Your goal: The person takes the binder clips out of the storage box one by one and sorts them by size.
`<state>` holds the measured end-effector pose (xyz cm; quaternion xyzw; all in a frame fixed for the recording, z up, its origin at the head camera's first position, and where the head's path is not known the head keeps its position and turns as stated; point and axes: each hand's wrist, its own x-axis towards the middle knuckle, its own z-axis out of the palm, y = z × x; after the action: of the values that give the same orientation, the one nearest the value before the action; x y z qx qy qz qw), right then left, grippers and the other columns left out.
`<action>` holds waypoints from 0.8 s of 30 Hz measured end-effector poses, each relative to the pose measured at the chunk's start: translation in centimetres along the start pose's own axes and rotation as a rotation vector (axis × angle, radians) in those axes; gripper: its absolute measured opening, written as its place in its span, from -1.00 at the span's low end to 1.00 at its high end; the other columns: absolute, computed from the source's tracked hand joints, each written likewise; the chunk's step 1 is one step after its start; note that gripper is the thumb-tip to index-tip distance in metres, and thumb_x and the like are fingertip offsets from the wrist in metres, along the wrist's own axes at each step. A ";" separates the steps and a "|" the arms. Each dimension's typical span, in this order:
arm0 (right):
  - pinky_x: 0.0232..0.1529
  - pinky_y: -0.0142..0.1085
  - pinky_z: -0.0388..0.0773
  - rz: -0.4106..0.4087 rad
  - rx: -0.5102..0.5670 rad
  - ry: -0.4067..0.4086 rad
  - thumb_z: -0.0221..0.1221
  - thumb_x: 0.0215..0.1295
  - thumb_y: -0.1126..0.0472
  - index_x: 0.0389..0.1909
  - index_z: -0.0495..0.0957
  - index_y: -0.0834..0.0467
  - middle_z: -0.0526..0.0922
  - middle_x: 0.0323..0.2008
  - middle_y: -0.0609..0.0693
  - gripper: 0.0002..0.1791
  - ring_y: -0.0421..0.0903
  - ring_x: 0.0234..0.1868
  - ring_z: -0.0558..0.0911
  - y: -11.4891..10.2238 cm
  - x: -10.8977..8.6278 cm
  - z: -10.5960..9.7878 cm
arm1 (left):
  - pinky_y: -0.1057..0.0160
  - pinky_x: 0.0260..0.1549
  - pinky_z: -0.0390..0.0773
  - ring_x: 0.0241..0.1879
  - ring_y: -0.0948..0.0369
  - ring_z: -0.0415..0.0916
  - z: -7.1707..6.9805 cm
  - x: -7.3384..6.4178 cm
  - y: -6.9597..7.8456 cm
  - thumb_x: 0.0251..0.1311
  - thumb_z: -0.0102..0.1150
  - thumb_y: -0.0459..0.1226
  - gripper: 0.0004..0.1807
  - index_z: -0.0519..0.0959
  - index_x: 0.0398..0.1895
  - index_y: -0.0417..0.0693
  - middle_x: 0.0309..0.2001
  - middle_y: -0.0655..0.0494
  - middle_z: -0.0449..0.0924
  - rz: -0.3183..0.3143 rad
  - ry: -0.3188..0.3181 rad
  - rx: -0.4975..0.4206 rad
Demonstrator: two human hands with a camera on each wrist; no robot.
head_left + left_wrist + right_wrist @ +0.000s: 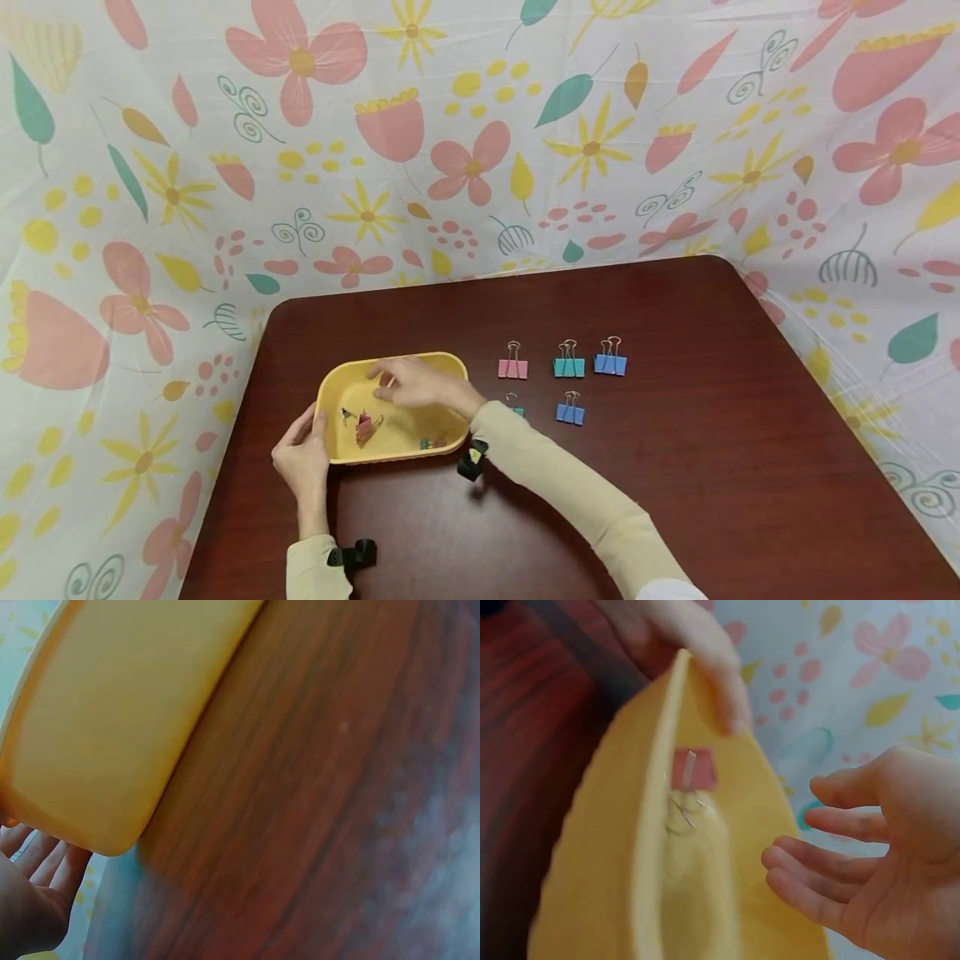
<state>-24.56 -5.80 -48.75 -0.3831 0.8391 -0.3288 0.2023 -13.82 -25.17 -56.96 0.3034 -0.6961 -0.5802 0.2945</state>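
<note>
A yellow plastic bin [416, 421] with rounded corners sits on the dark table. At its left end my left hand [303, 454] grips the rim, thumb over the inside and fingers against the outer wall; those fingers also show beside the bin in the left wrist view. My right hand [416, 383] is over the bin's interior, its fingers [802, 862] loosely bent with nothing between them in the right wrist view. Inside lies a pink binder clip [364, 427]. A small dark clip [347, 413] is left of it, and small teal and pink clips [432, 442] lie along the near wall.
Right of the bin, a pink binder clip [513, 368], a teal one [569, 367] and a blue one [611, 364] stand in a row. Nearer are a blue clip [570, 413] and a teal clip [517, 411] partly behind my right sleeve. Floral cloth [465, 167] hangs behind the table.
</note>
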 end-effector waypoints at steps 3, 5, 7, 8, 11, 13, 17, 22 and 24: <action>0.03 -0.40 0.58 0.029 -0.042 -0.057 0.15 0.49 0.11 0.28 0.51 0.14 0.70 0.05 0.08 -0.59 -0.10 0.03 0.69 -0.6 1.4 1.5 | 0.63 -0.40 0.57 -0.41 0.63 0.62 0.0 0.0 -0.2 0.21 0.42 -0.24 -0.74 0.78 -0.08 -0.16 -0.31 0.33 0.76 0.002 -0.011 0.010; 0.01 -0.43 0.56 0.045 -0.046 -0.090 0.16 0.47 0.11 0.25 0.51 0.14 0.74 0.01 0.05 -0.60 -0.14 0.00 0.70 -0.7 1.9 2.6 | 0.63 -0.39 0.57 -0.41 0.64 0.62 0.0 -0.1 -0.3 0.21 0.42 -0.24 -0.74 0.78 -0.08 -0.15 -0.29 0.29 0.77 0.000 -0.017 0.008; 0.00 -0.47 0.53 0.062 -0.038 -0.121 0.18 0.45 0.11 0.22 0.52 0.14 0.76 -0.06 0.01 -0.61 -0.20 -0.05 0.70 -0.8 2.3 3.7 | 0.63 -0.39 0.57 -0.41 0.64 0.61 0.0 -0.1 -0.4 0.22 0.40 -0.24 -0.75 0.78 -0.07 -0.15 -0.29 0.30 0.77 0.004 -0.021 0.014; -0.02 -0.49 0.52 0.062 -0.032 -0.131 0.19 0.44 0.12 0.20 0.52 0.15 0.77 -0.10 -0.01 -0.62 -0.23 -0.09 0.69 -0.9 2.4 4.2 | 0.63 -0.39 0.57 -0.41 0.64 0.61 0.1 -0.1 -0.4 0.22 0.40 -0.25 -0.75 0.78 -0.07 -0.14 -0.30 0.32 0.77 0.004 -0.023 0.010; -0.08 -0.54 0.47 0.038 -0.038 -0.147 0.21 0.43 0.11 0.14 0.56 0.14 0.74 -0.21 -0.09 -0.66 -0.31 -0.21 0.63 -0.9 2.7 5.5 | 0.63 -0.39 0.57 -0.41 0.64 0.61 0.1 -0.2 -0.3 0.22 0.40 -0.26 -0.76 0.79 -0.09 -0.15 -0.39 0.52 0.70 0.007 -0.020 0.002; -0.14 -0.54 0.46 0.009 -0.061 -0.152 0.22 0.42 0.10 0.05 0.62 0.11 0.69 -0.26 -0.13 -0.73 -0.32 -0.26 0.57 -0.9 2.7 5.9 | 0.63 -0.39 0.57 -0.40 0.63 0.62 0.1 -0.1 -0.3 0.21 0.41 -0.26 -0.76 0.79 -0.09 -0.15 -0.43 0.61 0.67 0.012 -0.021 -0.002; -0.29 -0.54 0.45 0.002 -0.044 -0.158 0.24 0.42 0.05 -0.21 0.68 0.02 0.66 -0.42 -0.22 -0.86 -0.34 -0.39 0.57 -0.9 2.6 6.3 | 0.63 -0.38 0.57 -0.39 0.63 0.62 0.1 -0.1 -0.2 0.21 0.41 -0.25 -0.76 0.79 -0.08 -0.14 -0.43 0.62 0.66 0.017 -0.025 -0.006; -0.38 -0.59 0.45 0.028 -0.026 -0.047 0.29 0.37 0.04 -0.39 0.71 -0.02 0.68 -0.58 -0.28 -0.84 -0.41 -0.54 0.58 -0.6 2.4 6.2 | 0.63 -0.38 0.57 -0.39 0.63 0.62 0.0 0.1 -0.1 0.21 0.41 -0.27 -0.77 0.79 -0.09 -0.15 -0.39 0.50 0.72 0.012 -0.015 -0.008; -0.34 -0.62 0.44 0.025 -0.025 -0.004 0.31 0.33 0.16 -0.34 0.71 0.03 0.69 -0.58 -0.27 -0.94 -0.45 -0.54 0.57 -0.4 2.3 5.9 | 0.63 -0.38 0.57 -0.40 0.62 0.63 -0.1 0.2 -0.1 0.21 0.40 -0.27 -0.77 0.79 -0.09 -0.16 -0.37 0.45 0.74 0.011 -0.010 -0.009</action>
<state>-22.28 -10.18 -52.81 -0.3755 0.8475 -0.3152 0.2033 -13.90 -25.41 -57.02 0.2955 -0.6966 -0.5832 0.2955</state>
